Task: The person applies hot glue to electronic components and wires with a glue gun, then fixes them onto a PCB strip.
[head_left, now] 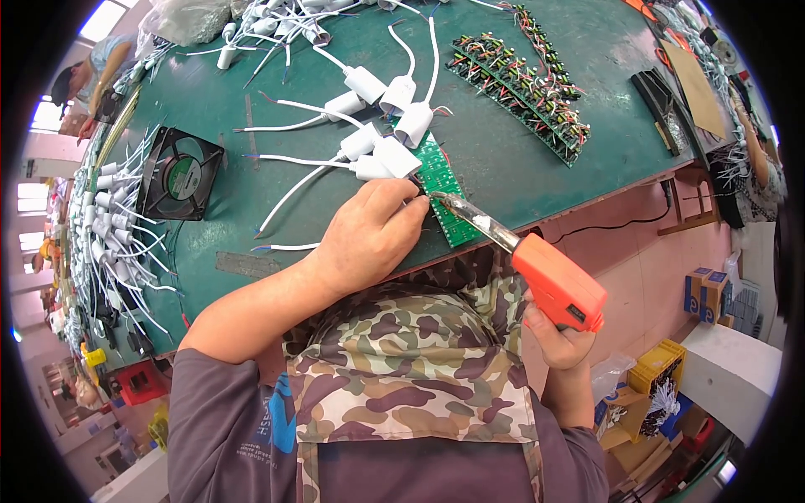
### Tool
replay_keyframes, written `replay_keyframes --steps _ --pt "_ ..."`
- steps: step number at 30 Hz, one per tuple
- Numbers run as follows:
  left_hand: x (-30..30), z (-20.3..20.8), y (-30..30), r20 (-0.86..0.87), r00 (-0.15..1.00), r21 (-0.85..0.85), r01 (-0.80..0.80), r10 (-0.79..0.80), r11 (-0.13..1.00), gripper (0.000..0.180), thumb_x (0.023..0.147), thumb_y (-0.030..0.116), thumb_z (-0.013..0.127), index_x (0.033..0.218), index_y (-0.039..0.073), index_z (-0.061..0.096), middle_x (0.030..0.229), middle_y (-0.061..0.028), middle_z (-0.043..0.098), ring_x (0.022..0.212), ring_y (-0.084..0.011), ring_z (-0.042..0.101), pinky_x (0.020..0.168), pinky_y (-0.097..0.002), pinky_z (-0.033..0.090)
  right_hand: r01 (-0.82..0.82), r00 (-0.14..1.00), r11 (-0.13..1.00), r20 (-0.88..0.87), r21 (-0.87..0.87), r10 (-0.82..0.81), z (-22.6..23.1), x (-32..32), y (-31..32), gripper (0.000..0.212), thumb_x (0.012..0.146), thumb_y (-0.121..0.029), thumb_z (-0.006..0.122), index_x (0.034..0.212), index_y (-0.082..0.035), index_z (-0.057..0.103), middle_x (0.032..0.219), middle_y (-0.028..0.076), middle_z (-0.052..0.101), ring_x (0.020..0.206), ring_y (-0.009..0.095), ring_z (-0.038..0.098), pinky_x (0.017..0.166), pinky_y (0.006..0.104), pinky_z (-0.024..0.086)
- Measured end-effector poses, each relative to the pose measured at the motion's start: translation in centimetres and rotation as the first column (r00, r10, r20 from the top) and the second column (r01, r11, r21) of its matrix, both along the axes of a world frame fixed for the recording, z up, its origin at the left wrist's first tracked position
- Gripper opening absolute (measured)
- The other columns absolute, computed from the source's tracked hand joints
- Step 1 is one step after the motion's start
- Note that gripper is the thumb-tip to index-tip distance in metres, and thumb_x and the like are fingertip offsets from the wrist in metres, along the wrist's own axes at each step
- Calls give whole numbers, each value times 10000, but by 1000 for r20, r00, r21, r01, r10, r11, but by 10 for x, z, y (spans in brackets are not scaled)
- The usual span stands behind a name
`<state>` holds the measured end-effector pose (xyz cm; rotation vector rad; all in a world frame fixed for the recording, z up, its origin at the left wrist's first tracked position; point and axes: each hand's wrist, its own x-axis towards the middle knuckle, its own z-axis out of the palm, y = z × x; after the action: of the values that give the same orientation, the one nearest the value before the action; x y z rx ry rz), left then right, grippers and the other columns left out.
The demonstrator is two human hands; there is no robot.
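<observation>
My right hand (560, 339) is wrapped round the grip of an orange soldering gun (557, 281). Its metal tip reaches the left part of a green circuit board (443, 186) at the table's near edge. Beside that tip, the fingers of my left hand (369, 230) are pinched together at the board's left edge; what lies between them is hidden. Several white lamp sockets (394, 157) with white cables lie along the board's left side, just beyond my left fingertips. Some of them overlap the board's far end.
A black cooling fan (180, 174) stands on the green table (503, 193) to the left, near a heap of white sockets (113, 222). More sockets (281, 21) lie at the far side. Populated circuit boards (524, 92) are at the far right. Another person (105, 71) is at far left.
</observation>
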<state>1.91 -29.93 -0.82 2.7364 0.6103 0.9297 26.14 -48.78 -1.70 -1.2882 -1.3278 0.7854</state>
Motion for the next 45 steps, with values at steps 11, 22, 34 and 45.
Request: replay_keyframes --steps 11,22,34,45 --pt "2 0 -1 5 1000 19 -17 17 1000 283 709 -38 714 981 -23 636 999 -141 581 865 -302 606 733 -386 519 -32 999 999 33 27 31 0 1 2 326 822 24 658 1140 57 597 954 112 666 786 151 634 691 290 529" --pt "0 1 -1 15 1000 1 -14 14 1000 267 721 -42 714 974 -21 633 1009 -146 582 868 -299 604 707 -376 522 -25 999 1000 38 19 24 0 0 2 329 824 28 646 1146 62 592 948 107 661 773 145 629 687 285 522" --pt "1 0 -1 31 999 13 -34 34 999 284 717 -41 712 988 -11 633 1002 -136 584 864 -297 603 705 -370 522 -34 999 999 19 24 34 0 1 2 315 832 30 651 1140 49 592 968 114 662 802 154 633 695 289 526" --pt "10 13 -9 -18 991 -13 -135 134 991 216 750 45 691 940 -14 608 941 -130 556 826 -307 579 709 -383 499 -10 993 1000 -115 9 11 4 -1 3 314 818 13 667 1122 64 609 944 120 668 759 150 632 662 282 525"
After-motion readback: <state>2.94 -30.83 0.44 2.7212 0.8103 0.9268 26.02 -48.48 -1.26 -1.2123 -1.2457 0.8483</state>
